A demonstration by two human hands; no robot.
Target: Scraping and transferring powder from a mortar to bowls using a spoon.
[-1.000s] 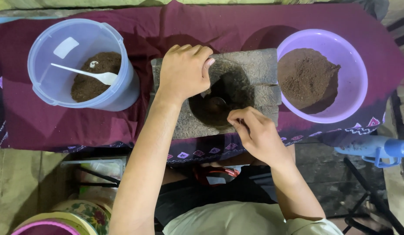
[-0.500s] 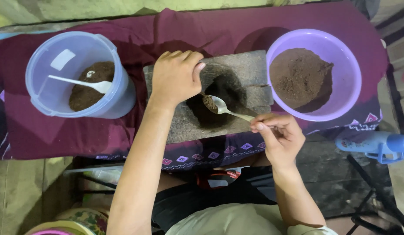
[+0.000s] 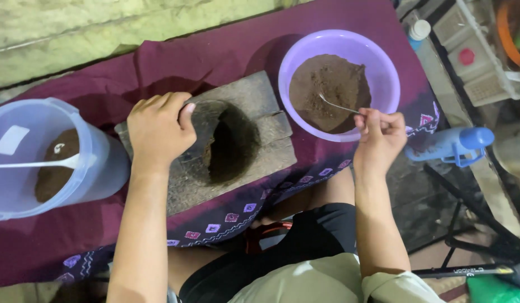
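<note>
My left hand (image 3: 157, 130) rests on the left rim of a grey stone block (image 3: 254, 163) with a round hollow (image 3: 229, 145) holding dark brown powder. My right hand (image 3: 379, 136) grips the handle of a metal spoon (image 3: 338, 105), whose bowl is dipped into brown powder in a purple bowl (image 3: 383, 64) to the right of the block. The spoon's tip is buried in the powder.
A translucent blue tub (image 3: 97, 163) with brown powder and a white spoon (image 3: 38, 164) stands at the left. All sit on a maroon cloth (image 3: 131, 78). A blue bottle (image 3: 450, 146) and a white crate (image 3: 484, 50) lie at the right.
My right hand lifted the metal spoon out of the stone hollow and carried it right into the purple bowl. My left hand stayed on the block. The camera view tilted.
</note>
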